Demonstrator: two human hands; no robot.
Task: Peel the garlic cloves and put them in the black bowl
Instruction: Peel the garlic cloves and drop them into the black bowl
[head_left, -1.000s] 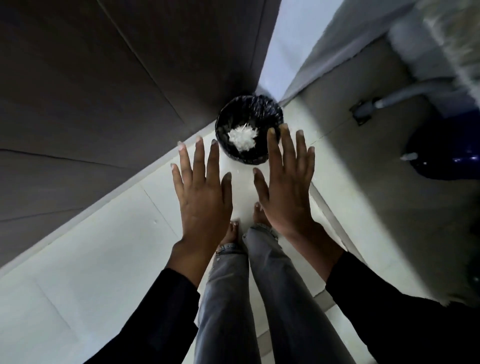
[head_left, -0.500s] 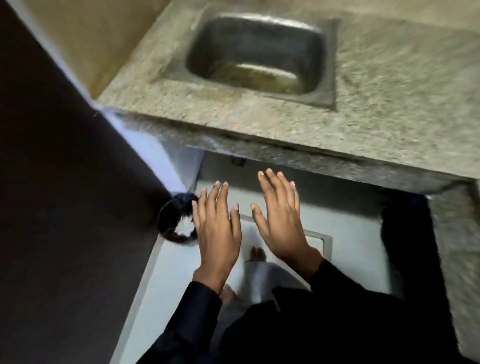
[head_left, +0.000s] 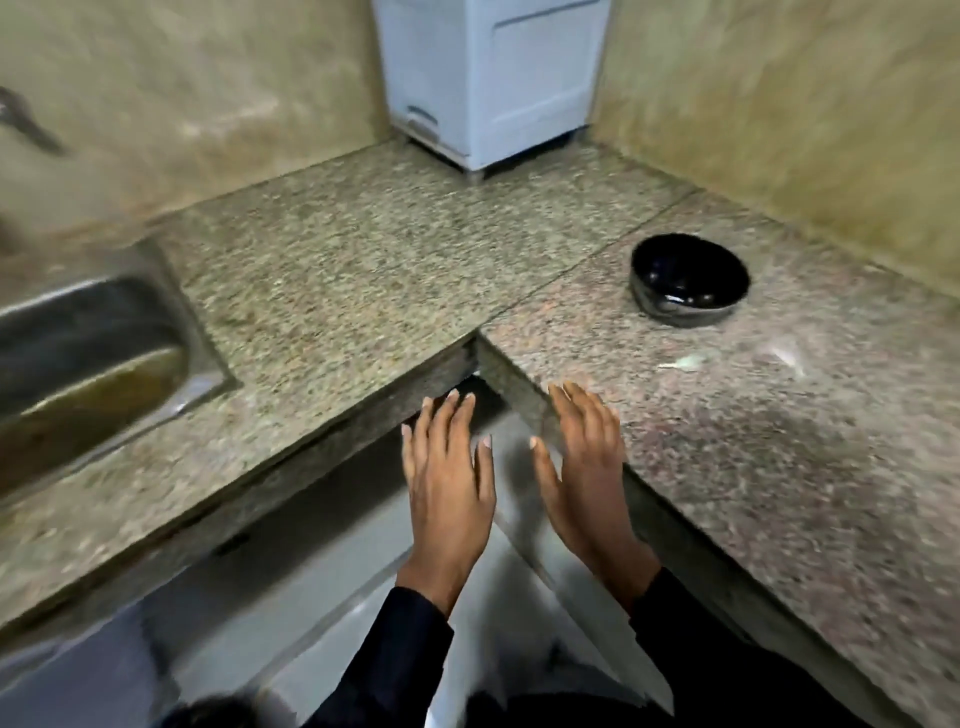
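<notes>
Both hands hang in the air with backs up and fingers straight, slightly spread, holding nothing. The left hand (head_left: 448, 480) is over the gap in front of the inner corner of the stone counter (head_left: 363, 270), its fingertips near the counter's edge. The right hand (head_left: 584, 475) is just beside it, its outer fingers over the edge of the right-hand slab. Dark sleeves (head_left: 395, 660) cover both forearms. The black bowl (head_left: 690, 280) stands upright on the right slab, well apart from the hands, toward the wall; whether it holds any garlic cloves cannot be told, as only glints show inside. Two pale scraps (head_left: 683, 362) lie on the counter between the bowl and the right hand, too blurred to identify. A steel sink (head_left: 88, 358) is set into the counter at far left, and a pale blue box-like unit (head_left: 491, 78) stands in the back corner.
</notes>
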